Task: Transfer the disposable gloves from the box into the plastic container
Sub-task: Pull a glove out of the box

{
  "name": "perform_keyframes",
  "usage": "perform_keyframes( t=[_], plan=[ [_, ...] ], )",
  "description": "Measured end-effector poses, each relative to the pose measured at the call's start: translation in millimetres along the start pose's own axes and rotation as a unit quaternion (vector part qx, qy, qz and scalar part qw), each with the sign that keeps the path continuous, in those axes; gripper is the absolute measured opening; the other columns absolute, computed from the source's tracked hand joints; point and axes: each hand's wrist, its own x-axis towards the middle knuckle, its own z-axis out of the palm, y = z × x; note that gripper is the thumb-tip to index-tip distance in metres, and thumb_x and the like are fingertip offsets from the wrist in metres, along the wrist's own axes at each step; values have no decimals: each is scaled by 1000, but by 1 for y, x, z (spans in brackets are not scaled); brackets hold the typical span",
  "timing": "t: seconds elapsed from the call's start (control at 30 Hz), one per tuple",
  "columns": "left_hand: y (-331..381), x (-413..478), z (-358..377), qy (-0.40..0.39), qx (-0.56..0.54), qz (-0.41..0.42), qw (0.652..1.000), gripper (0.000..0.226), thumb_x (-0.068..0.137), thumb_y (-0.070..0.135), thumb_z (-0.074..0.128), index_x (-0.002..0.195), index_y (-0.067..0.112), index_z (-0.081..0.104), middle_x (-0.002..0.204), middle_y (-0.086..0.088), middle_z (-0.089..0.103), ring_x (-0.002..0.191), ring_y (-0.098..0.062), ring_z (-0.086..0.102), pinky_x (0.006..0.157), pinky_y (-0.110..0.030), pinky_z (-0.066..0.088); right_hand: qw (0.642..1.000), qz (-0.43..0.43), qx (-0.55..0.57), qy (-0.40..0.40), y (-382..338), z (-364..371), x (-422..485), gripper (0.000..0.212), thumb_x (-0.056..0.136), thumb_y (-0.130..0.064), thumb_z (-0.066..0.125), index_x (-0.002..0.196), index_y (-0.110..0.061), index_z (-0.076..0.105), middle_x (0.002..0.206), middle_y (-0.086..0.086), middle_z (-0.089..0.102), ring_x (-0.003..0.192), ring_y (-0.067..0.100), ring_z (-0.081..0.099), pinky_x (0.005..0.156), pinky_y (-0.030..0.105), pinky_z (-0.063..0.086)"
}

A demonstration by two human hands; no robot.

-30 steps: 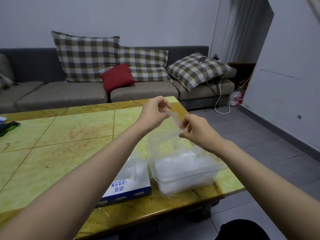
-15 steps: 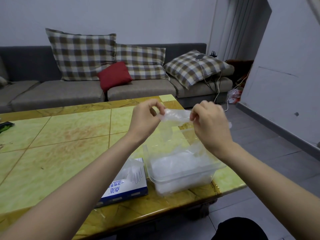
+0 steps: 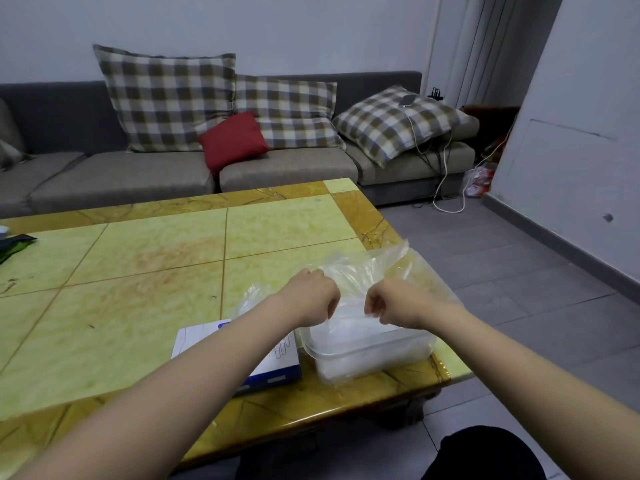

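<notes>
A thin clear glove [image 3: 363, 268] is held just above the plastic container [image 3: 367, 349]. It is pinched by the left hand [image 3: 311, 299] and by the right hand [image 3: 398, 306]. The fingers of both hands are curled tight on the thin plastic. The two hands are held near each other over the container, and they are not touching. The glove is spread out over the far side of the container, with one corner sticking up.

A pale heap of thin plastic is seen inside the container. The glove box [image 3: 277, 367] is laid flat just left of the container. Some crumpled clear plastic [image 3: 251, 296] is seen there too, a little further back.

The container is set on the yellow table [image 3: 138, 271]. Far behind the container, a grey sofa [image 3: 138, 168] is seen, with checked cushions [image 3: 166, 98] and a red cushion [image 3: 232, 140].
</notes>
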Motion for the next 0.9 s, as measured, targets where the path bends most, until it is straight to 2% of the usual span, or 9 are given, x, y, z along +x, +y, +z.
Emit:
perform_keyframes(
  t=[0.13,0.2,0.27,0.33,0.4,0.47,0.53,0.63,0.9],
  plan=[
    [16,11,8,-103,92,5,990,23,90,5,45,96,12,66,103,-6,63,102,-25,52,86,-31,35,994,13,10,-110,2,3,8,25,86,-1,58,108,-9,68,112,6,65,93,13,56,78,18,45],
    [20,17,12,-181,85,-13,980,21,93,11,48,105,12,65,106,-4,61,102,-23,54,84,-31,37,989,10,22,-145,5,3,11,25,89,-9,59,113,-12,66,115,5,65,102,17,60,89,24,47],
    [22,23,12,-258,41,-42,964,25,94,16,51,115,11,63,112,-4,60,102,-22,56,82,-30,42,985,13,52,-162,6,1,11,24,92,-20,60,115,-13,65,113,3,66,98,15,62,85,24,50],
    [23,29,8,-259,6,-50,965,18,94,15,50,105,12,64,103,-4,61,90,-21,58,68,-26,43,991,10,79,-111,8,-2,11,23,94,-23,58,111,-11,66,106,3,67,84,11,61,74,22,49],
    [23,31,2,-189,-7,-60,980,14,93,13,44,87,12,57,86,-2,55,70,-17,50,56,-25,36,1000,-4,30,-7,11,-4,13,21,92,-23,59,111,-14,64,109,1,66,84,11,58,75,23,47],
    [24,34,4,-125,-26,-56,990,17,93,15,44,105,11,55,102,-6,53,82,-21,52,63,-28,39,999,-16,-26,35,15,-2,15,31,89,-23,64,119,-19,57,120,-1,58,99,14,55,84,27,46],
    [25,38,14,-125,-45,-38,990,47,93,23,52,136,10,37,130,-12,41,112,-27,47,80,-33,43,998,-19,-62,-4,21,3,20,55,83,-22,71,132,-21,46,133,0,47,119,18,47,97,33,43],
    [28,43,30,-213,-24,-27,976,81,88,31,64,149,15,13,146,-12,23,127,-31,37,95,-41,44,989,-7,-108,-98,28,14,32,81,79,-18,74,146,-23,28,150,0,30,136,22,31,110,37,32],
    [28,46,41,-317,34,-53,946,91,85,17,67,150,19,3,149,-12,15,118,-36,48,81,-37,45,956,43,-198,-214,44,22,50,81,87,-15,65,151,-26,16,158,1,11,143,27,20,115,40,24]
  ],
)
